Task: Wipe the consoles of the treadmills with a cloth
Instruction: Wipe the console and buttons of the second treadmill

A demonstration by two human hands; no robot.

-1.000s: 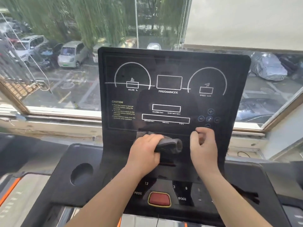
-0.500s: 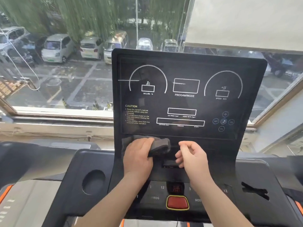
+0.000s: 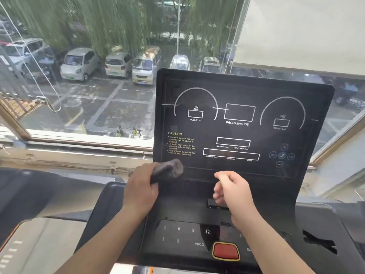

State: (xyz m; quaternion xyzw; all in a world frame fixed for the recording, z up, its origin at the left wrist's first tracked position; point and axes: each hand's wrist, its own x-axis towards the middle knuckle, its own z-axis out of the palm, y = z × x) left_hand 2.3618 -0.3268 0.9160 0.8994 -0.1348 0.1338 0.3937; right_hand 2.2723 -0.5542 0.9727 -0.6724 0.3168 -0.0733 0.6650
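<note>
My left hand [image 3: 141,191] is wrapped tight around the cloth [image 3: 167,170], fingers curled over a dark grey wad of it, and the free end pokes out past my knuckles to the right. That bunched end is pressed against the bottom left corner of the console [image 3: 243,127], just below the yellow caution text [image 3: 180,144]. I hold it balled up like this, I think, so there's a firm pad to push along the glossy panel rather than a loose flap.

My right hand [image 3: 232,191] sits off to the right of the cloth, half curled, fingers loosely bent, nothing in it. It hangs in front of the console's lower strip, above a small dark slot [image 3: 217,204]. Whether it touches the panel I cannot tell; my guess is it's there to steady me.

Below both wrists comes the keypad [image 3: 189,234] with its numbers, and the red stop button [image 3: 226,251] just under my right forearm. I'd keep clear of that one.

Further out, above the cloth, the big display with its two dials looks streaky in places, so I judge most of the wiping is ahead. Beyond the console, the window [image 3: 98,86] shows parked cars.
</note>
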